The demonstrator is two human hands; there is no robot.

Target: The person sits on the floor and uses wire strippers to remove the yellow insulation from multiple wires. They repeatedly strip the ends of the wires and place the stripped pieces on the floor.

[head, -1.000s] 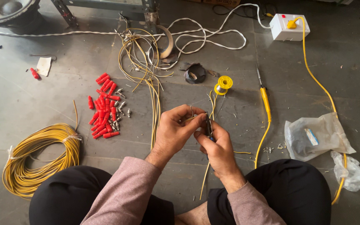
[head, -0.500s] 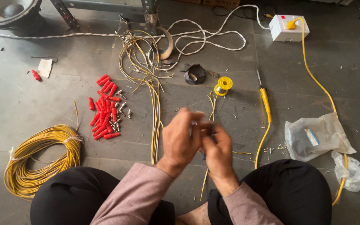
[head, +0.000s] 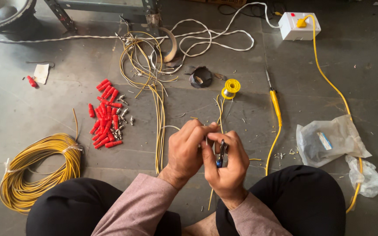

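Person sits cross-legged on a grey stone floor [head: 31, 109], matte and dusty, with tile joints visible.

Left hand [head: 188, 150]: fingers curled, tips pinching the end of a thin yellow wire [head: 220, 111] just above the tool.
Right hand [head: 228, 164]: closed around a small pair of pliers [head: 221, 153] with dark metal and a blue grip, held upright between both hands. Hands touch each other, centre frame, above the gap between the knees.

The wire runs up the floor from the hands toward a small yellow spool [head: 231, 86] of shiny solder.

Around:
- Soldering iron [head: 275, 101], yellow handle and thin metal tip, lies right of the spool; its yellow cord curves up to a white socket box [head: 299, 26].
- Black tape roll [head: 201, 77] just left of the spool.
- Pile of red ribbed plastic plugs [head: 105, 114] with small metal bits beside it, left of centre.
- Thick coil of yellow wire [head: 36, 172], tied with white strips, near the left knee.
- Loose bundle of yellowish wires [head: 154, 87] runs from top centre down toward the hands.
- Crumpled clear plastic bags [head: 329, 142] by the right knee.

Open floor: patch between plugs and the upper left edge, and at the far right.
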